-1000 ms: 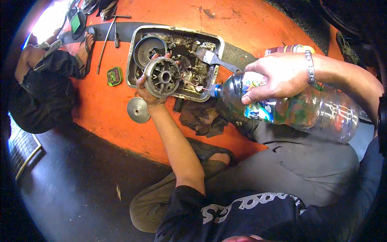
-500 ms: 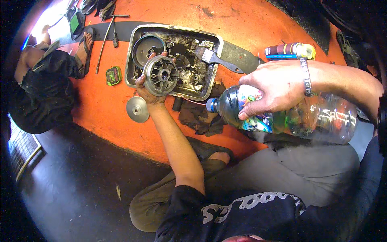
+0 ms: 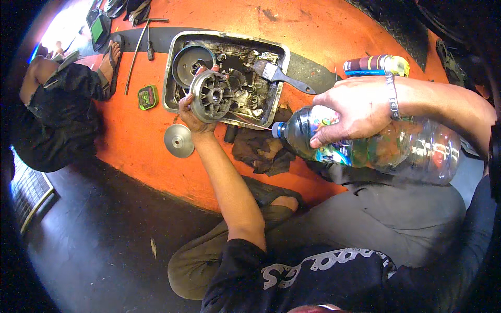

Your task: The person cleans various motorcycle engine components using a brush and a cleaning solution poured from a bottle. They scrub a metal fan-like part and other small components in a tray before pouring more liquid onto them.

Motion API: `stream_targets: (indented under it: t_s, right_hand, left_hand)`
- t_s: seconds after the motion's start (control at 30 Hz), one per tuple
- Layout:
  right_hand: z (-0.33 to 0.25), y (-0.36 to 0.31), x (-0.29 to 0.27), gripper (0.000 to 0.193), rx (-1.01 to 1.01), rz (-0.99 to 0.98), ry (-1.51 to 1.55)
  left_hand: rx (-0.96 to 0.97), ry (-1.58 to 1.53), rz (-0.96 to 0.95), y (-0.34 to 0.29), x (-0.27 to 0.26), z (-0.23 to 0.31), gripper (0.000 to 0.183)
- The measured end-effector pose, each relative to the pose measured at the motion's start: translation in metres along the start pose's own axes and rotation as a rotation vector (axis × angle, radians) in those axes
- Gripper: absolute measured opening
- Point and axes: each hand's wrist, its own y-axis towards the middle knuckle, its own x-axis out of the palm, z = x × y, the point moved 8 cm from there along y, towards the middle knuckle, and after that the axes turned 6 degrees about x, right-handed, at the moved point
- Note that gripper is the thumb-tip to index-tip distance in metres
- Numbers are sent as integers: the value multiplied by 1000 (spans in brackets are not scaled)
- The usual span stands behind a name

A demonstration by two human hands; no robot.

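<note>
A ribbed metal pulley half [image 3: 209, 106] is held up over the near left part of a metal tray [image 3: 235, 37]. My left hand [image 3: 196, 123] grips it from below and behind, its fingers round the rim. My right hand [image 3: 360, 108] is wrapped over a large clear plastic bottle [image 3: 430, 156] with a blue cap, lying nearly level and pointing left. From the cap a thin stream runs to the pulley half. Inside the dirty tray are a round metal drum [image 3: 182, 68], small metal parts and dark residue. A paintbrush [image 3: 293, 82] rests across the tray's right rim.
A metal disc [image 3: 178, 141] and dark rags [image 3: 263, 151] lie on the orange floor near the tray. Beyond my right wrist lies a spray can [image 3: 365, 64]. Left are a small green box [image 3: 147, 97], a T-handle wrench [image 3: 136, 57], a screwdriver [image 3: 150, 50] and another seated person [image 3: 68, 104].
The pulley half has shifted slightly right and turned a little in my left hand. The bottle's cap has moved slightly up and to the right. Both holds are kept.
</note>
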Motion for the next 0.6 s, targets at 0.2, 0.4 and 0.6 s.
stream_targets:
  t_s: [0.2,0.4,0.6]
  right_hand:
    - [4,1,-9,72,40,72,-47]
    - [6,-1,-21,65,60,131,-28]
    - [7,0,-24,66,70,115,-36]
  left_hand:
    - [-2,26,-18,0,3,0,81]
    - [-36,29,43,2,-6,-4,74]
    - [-44,105,23,4,-13,-6,79]
